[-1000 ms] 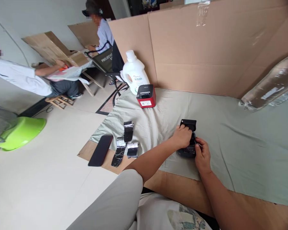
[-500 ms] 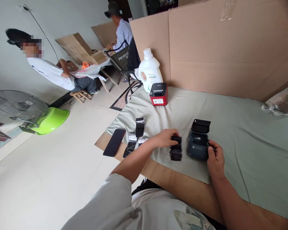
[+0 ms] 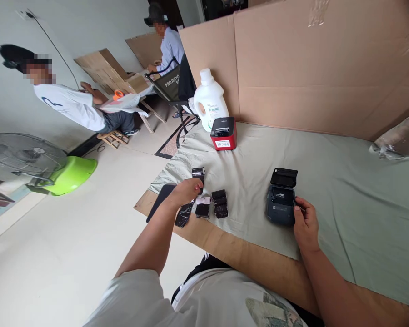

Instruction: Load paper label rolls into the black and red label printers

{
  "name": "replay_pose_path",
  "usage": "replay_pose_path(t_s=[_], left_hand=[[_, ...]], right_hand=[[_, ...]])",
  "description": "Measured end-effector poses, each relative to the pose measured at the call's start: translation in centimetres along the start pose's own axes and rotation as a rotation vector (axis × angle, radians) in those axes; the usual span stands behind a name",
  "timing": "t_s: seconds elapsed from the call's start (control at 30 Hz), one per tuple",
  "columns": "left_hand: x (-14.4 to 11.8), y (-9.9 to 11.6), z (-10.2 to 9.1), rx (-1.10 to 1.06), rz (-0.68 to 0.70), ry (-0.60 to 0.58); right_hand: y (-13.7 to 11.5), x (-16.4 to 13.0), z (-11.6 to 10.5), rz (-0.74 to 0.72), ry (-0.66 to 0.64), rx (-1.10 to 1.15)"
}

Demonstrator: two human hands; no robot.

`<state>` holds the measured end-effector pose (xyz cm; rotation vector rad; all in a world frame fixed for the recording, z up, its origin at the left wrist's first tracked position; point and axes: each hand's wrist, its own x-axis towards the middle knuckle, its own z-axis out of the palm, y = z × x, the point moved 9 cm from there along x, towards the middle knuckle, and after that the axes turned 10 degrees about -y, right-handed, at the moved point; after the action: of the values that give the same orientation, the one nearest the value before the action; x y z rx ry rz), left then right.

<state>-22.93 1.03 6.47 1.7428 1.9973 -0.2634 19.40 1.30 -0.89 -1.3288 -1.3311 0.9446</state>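
Observation:
A dark grey label printer (image 3: 280, 205) lies on the grey-green cloth (image 3: 341, 181) with its lid (image 3: 285, 176) flipped open. My right hand (image 3: 305, 223) grips its right side. My left hand (image 3: 185, 189) reaches far left, fingers curled against a black wrapped roll (image 3: 199, 173); whether it grips the roll is hidden. Just to the right of that hand lie another black roll (image 3: 220, 204) and a smaller roll with a pale face (image 3: 202, 206). A shiny black strip (image 3: 182, 215) lies under my left wrist.
A black phone (image 3: 158, 203) lies partly hidden behind my left arm. A red printer (image 3: 224, 133) and white jug (image 3: 209, 99) stand at the cardboard wall (image 3: 310, 72). A wrapped bundle (image 3: 398, 138) lies right. Two other people sit far left, beside a green basin (image 3: 71, 172) and fan (image 3: 23, 156).
My left hand lifted a black roll out of the printer, set it on the cloth to the left and moved on to the rolls by the phone. My right hand stayed on the printer.

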Motion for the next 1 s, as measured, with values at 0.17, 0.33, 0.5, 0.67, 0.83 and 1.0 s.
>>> replay_pose_path(t_s=[0.17, 0.33, 0.5, 0.67, 0.83, 1.0], left_hand=[[0.0, -4.0, 0.2, 0.217, -0.203, -0.027], [-1.5, -3.7, 1.9, 0.251, -0.2, -0.265], [-6.5, 6.3, 1.8, 0.039, 0.344, -0.567], [-8.5, 18.0, 2.1, -0.178, 0.839, -0.792], [-1.5, 25.9, 1.3, -0.123, 0.829, -0.285], [2.1, 29.4, 2.7, 0.068, 0.747, -0.127]], right_hand=[[0.4, 0.0, 0.1, -0.003, -0.009, 0.02], [0.5, 0.0, 0.3, -0.023, -0.023, 0.016], [-0.1, 0.0, 0.4, -0.043, -0.021, -0.019], [-1.8, -0.2, 0.6, -0.132, -0.031, -0.162], [-2.5, -0.4, 1.0, -0.215, -0.084, -0.264], [-2.4, -0.4, 0.8, -0.223, -0.069, -0.263]])
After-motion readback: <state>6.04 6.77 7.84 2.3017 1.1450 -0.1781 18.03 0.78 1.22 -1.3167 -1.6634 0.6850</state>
